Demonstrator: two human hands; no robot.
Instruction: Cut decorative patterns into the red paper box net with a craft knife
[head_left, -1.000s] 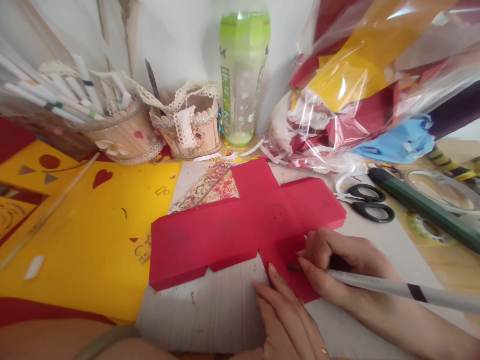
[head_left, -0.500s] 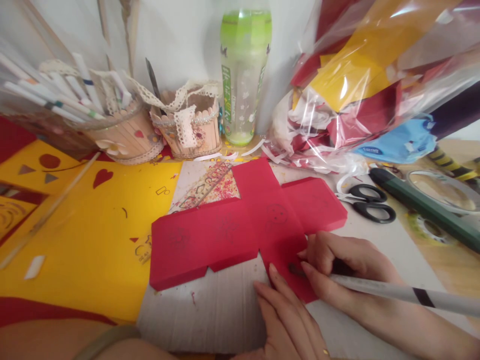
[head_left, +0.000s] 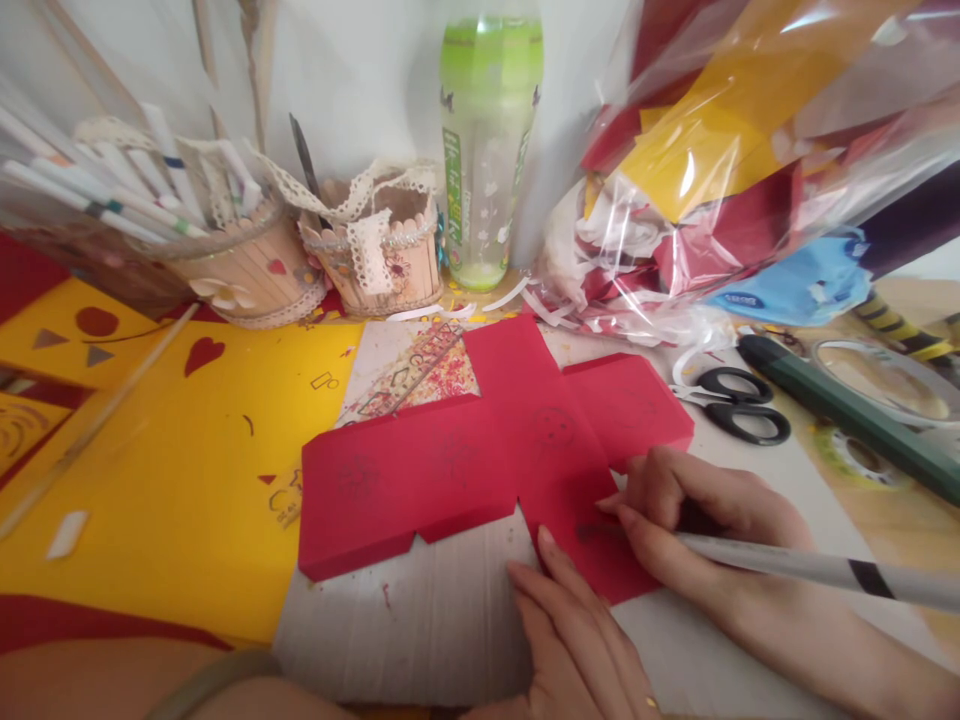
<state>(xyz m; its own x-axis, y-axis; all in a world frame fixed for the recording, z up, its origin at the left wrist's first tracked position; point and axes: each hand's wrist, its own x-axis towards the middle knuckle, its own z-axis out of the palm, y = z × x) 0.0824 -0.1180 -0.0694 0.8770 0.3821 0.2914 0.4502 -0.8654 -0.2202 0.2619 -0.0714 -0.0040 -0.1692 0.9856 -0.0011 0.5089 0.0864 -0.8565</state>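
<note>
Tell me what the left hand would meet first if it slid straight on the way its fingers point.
The red card cut-out: the left hand seems to touch its near edge. Straight on, it would cross that card, then perhaps reach the clear stencil ruler, though depth is hard to judge.

A red paper box net [head_left: 487,450], cut roughly in a cross, lay spread in the middle of the scene, its longest arm reaching left and shorter ones far, right and near. Narrow tabs edged several panels, and a notch broke the near edge of the left arm. Dark sketches marked the two left panels, a round smiling face the central one; the right panel's drawing was faint. A white pen [head_left: 787,562] with a black band slanted low from the near panel rightward.
</note>
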